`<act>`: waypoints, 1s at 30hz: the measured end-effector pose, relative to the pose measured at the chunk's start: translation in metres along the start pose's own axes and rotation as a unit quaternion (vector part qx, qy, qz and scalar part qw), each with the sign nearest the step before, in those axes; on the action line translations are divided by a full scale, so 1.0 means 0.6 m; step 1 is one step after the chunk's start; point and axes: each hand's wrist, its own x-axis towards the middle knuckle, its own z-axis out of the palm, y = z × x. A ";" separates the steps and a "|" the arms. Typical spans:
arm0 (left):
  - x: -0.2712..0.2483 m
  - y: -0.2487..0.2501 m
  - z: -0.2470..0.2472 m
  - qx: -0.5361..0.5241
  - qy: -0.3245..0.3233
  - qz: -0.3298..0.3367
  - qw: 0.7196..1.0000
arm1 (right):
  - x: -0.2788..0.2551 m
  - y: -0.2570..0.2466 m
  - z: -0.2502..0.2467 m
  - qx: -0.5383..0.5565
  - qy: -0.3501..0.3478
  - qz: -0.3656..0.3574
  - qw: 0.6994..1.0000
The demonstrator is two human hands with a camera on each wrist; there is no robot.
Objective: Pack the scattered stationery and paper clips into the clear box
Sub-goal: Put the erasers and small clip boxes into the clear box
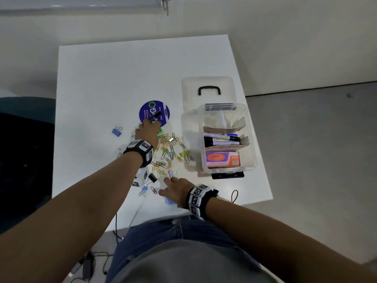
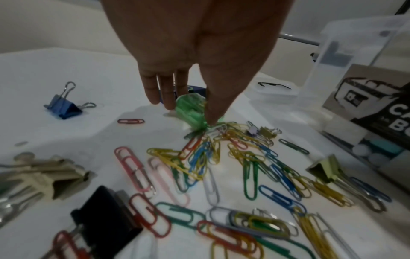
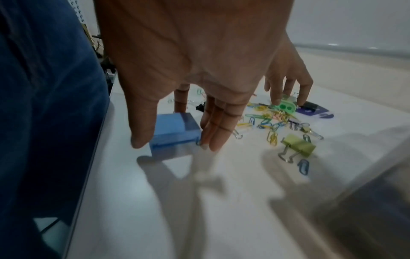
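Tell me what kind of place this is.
Probably an office or workroom, not a home. A plain white table stands on a grey floor by bare walls, cables trail under it, and it is strewn with coloured paper clips beside a clear box holding markers.

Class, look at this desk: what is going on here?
A person is tidying stationery on a white table. The left hand reaches to a small green item; the right hand closes around a small blue box. Coloured paper clips lie scattered. The clear box stands open, already holding markers.
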 end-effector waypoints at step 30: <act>-0.187 0.205 -0.092 -0.139 -0.026 0.236 0.961 | -0.269 0.252 -0.048 0.362 0.269 0.266 0.852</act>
